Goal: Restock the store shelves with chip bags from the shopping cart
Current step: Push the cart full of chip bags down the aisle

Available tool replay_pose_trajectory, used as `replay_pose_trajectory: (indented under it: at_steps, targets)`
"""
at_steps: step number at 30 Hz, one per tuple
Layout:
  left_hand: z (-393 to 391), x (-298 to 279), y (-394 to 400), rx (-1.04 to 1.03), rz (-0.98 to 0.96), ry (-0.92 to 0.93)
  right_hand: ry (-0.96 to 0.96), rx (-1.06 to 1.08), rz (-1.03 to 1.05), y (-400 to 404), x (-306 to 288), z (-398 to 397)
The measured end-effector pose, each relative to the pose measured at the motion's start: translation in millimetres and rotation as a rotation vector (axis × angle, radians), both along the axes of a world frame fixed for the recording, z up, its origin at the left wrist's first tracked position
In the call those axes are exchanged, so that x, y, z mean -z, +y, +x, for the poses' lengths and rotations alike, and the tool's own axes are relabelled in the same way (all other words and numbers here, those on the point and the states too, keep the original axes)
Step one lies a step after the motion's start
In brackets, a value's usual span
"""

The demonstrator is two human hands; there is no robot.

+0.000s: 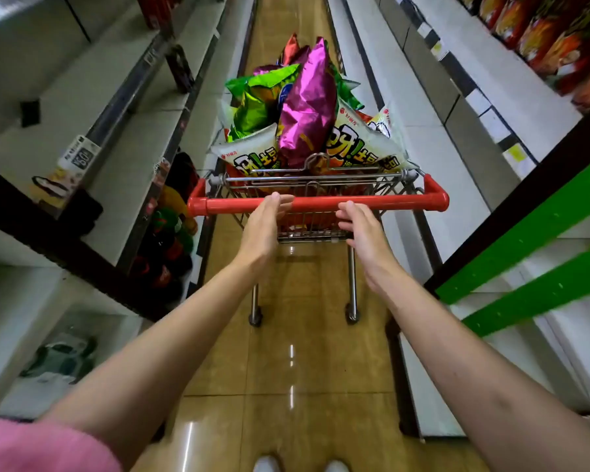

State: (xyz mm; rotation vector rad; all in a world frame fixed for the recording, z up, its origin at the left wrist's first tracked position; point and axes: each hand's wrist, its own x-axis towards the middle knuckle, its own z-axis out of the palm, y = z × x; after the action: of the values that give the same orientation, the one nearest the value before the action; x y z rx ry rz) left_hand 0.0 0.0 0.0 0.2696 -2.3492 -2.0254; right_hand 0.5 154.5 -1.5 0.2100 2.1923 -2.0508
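Beyond your fingertips, the red handle (321, 202) and wire basket (307, 189) hide the lower parts of the chip bags (307, 107), so you cannot count them. Your left hand (263, 226) covers part of the handle. Left of your left fingers, the price tag (79, 155) print is too small to read, and the dark packages (167, 247) are blurred. Your white shoes (300, 466) are cut by the bottom edge.

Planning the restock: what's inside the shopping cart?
The cart is piled with chip bags: a purple bag on top, green bags, white bags. Whatever lies underneath is covered.
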Motion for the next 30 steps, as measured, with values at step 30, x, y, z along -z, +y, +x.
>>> replay_pose_trajectory:
  at_steps: [30]
  targets:
    - [-147.8,36.2,-41.2,0.248,-1.440,0.127,0.380,-0.264,1.435,11.5,31.6,-156.5]
